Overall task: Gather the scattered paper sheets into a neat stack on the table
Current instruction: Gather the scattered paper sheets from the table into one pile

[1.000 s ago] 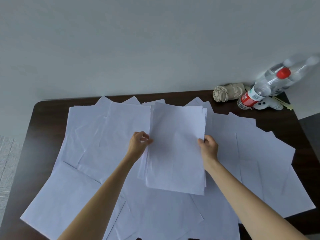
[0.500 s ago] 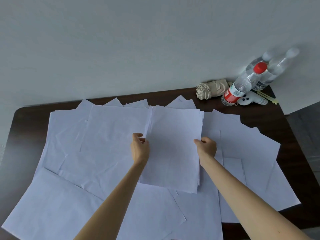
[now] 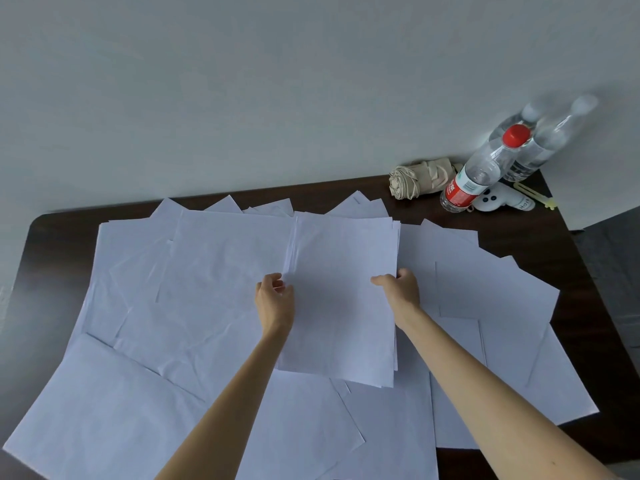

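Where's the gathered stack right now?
In the head view, the stack is in the middle of the table, atop the loose sheets, its left edge held by the left hand and its right edge by the right hand.

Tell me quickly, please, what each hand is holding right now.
Left hand: grips the left edge of the paper stack.
Right hand: grips the same stack's right edge, thumb on top.

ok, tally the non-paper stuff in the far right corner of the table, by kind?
Red-capped water bottle: 1
Clear bottles behind it, blurred: 2
Beige bundled cloth: 1
White item with dark dots: 1
Yellow clip-like piece: 1
Total: 6
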### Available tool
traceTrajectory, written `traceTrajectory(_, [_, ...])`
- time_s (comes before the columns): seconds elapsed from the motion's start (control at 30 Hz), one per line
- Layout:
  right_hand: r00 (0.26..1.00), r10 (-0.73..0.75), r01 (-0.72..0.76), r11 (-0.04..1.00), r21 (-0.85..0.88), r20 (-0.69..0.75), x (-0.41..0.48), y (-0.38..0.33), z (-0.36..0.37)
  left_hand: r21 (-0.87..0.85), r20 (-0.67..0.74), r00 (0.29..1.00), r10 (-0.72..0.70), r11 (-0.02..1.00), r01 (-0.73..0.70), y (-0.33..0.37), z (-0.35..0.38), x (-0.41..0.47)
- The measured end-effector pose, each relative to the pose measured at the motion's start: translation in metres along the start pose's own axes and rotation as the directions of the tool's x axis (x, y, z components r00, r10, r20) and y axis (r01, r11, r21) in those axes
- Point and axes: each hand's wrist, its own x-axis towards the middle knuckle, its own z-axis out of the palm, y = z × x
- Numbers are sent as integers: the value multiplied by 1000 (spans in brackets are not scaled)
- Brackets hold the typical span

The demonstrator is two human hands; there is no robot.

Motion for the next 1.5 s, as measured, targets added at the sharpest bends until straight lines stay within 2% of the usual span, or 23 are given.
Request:
traceTrajectory(0.07, [1000,10,-10,999,34,-3,1,-2,1,25,16,999,-29,999,28,-1,-1,2])
traceTrajectory(0.2, [995,50,-55,996,65,85,4,-2,2,-1,89,990,-109,994,109,4,-2,5])
traceTrajectory(0.3, [990,-85,85,996,8,113,-1,-1,1,-10,149,984,-101,995,104,6,-3,6])
traceTrajectory(0.4, [966,-204,200,979,38,161,-7,-4,-4,-5,189,978,-92,995,95,5,-7,9])
traceTrajectory(0.53, [959,-255,242,964,114,124,-6,-11,-16,-67,241,969,-63,995,81,8,-11,8])
traceTrajectory(0.6, [957,-264,247,958,143,118,-6,-17,-23,-149,271,961,-59,984,102,16,-14,4])
traceTrajectory(0.67, [953,-275,253,953,167,126,-5,-22,-29,-246,345,938,-32,961,123,31,-20,-4])
traceTrajectory(0.77, [952,-259,228,956,183,163,-1,-31,-39,-348,485,873,51,927,140,47,-29,-9])
traceTrajectory(0.83, [951,-235,197,961,197,198,3,-37,-44,-406,561,824,71,892,199,56,-35,-12])
traceTrajectory(0.97, [933,-243,170,948,269,265,3,-48,-49,-371,683,729,48,882,289,71,-40,-17])
traceTrajectory(1.07, [913,-269,174,937,304,308,-3,-53,-44,-383,695,716,67,877,290,78,-36,-23])
traceTrajectory(1.17, [918,-291,209,933,294,269,-3,-54,-42,-401,667,741,80,876,266,79,-33,-22])
traceTrajectory(1.23, [932,-307,248,928,279,191,0,-54,-44,-322,653,753,89,931,170,76,-36,-17])
traceTrajectory(1.33, [932,-338,295,918,266,134,4,-52,-48,-53,703,709,56,998,-26,61,-45,-5])
traceTrajectory(1.43, [935,-332,295,924,241,128,6,-48,-49,199,752,659,-1,954,-225,37,-59,2])
traceTrajectory(1.5, [936,-327,290,926,240,129,6,-45,-49,340,766,642,-43,874,-348,20,-67,8])
